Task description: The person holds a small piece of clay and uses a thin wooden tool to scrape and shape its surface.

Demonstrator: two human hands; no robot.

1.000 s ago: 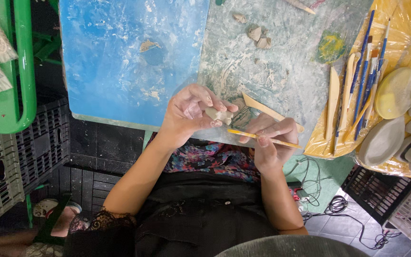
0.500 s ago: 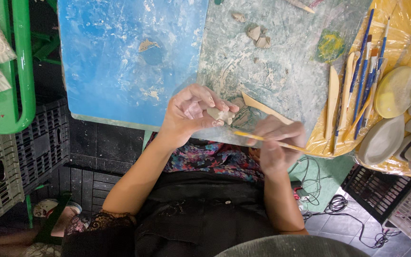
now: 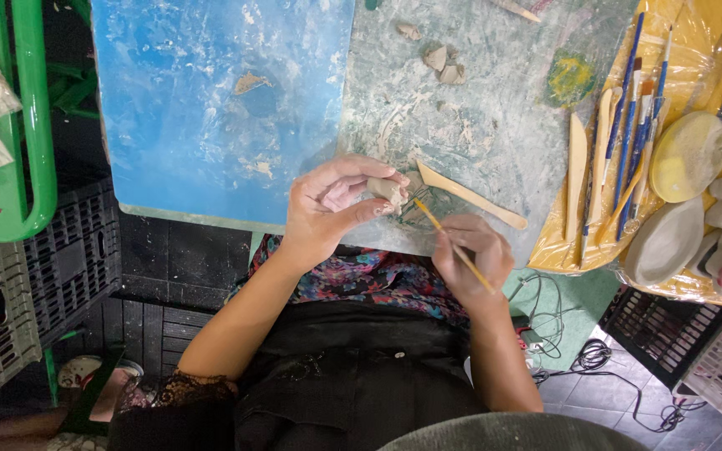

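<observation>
No packages, labels, signs or screens show anywhere here.

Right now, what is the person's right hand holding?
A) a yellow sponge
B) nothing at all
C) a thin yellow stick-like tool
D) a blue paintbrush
C: the right hand grips a thin yellow tool whose tip points at the small lump of clay pinched in the left hand; the blue brushes lie untouched off to the side.

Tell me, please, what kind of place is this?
Probably a small pottery or clay craft workshop. The left hand holds a small clay piece, the right hand a thin stick tool. Wooden modelling tools and paintbrushes lie on the clay-smeared board.
</observation>
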